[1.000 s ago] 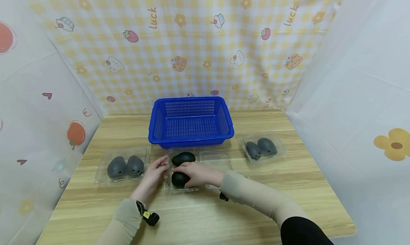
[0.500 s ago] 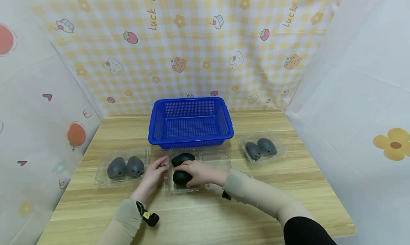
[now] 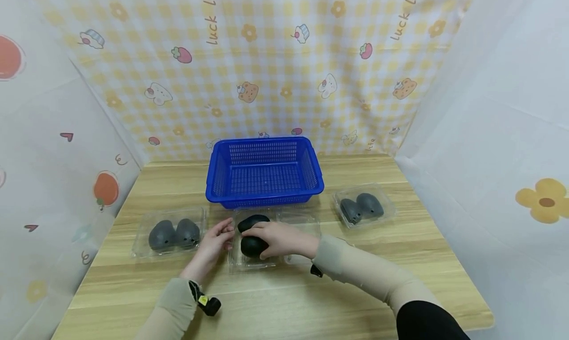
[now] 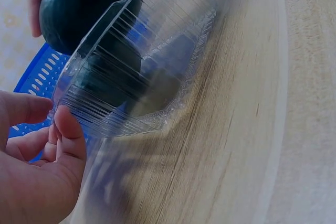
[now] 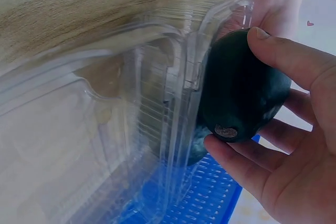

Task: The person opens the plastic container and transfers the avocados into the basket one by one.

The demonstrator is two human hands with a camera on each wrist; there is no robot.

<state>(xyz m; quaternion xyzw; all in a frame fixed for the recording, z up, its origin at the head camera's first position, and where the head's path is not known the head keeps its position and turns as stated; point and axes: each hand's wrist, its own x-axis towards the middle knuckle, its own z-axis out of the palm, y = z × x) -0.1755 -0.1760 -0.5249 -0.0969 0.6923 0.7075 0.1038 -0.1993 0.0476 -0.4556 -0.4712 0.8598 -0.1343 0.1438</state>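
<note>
An open clear clamshell tray (image 3: 249,263) lies in front of a blue basket (image 3: 264,174). My right hand (image 3: 277,238) grips the nearer dark avocado (image 3: 251,246) from above, just over the tray. In the right wrist view the avocado (image 5: 244,95) sits between thumb and fingers beside the tray wall (image 5: 131,129). A second avocado (image 3: 252,222) lies in the tray's far half. My left hand (image 3: 217,239) pinches the tray's left rim. The left wrist view shows its thumb (image 4: 68,132) against the ribbed wall (image 4: 142,66), with the held avocado (image 4: 84,9) above.
A closed clamshell (image 3: 170,233) with two avocados lies at the left, another (image 3: 364,206) at the right. The open tray's lid (image 3: 302,224) lies flat to its right. Patterned curtains close off the wooden table (image 3: 284,305) on three sides.
My right hand has raised the nearer avocado slightly out of the tray. The left hand has stayed at the tray's rim.
</note>
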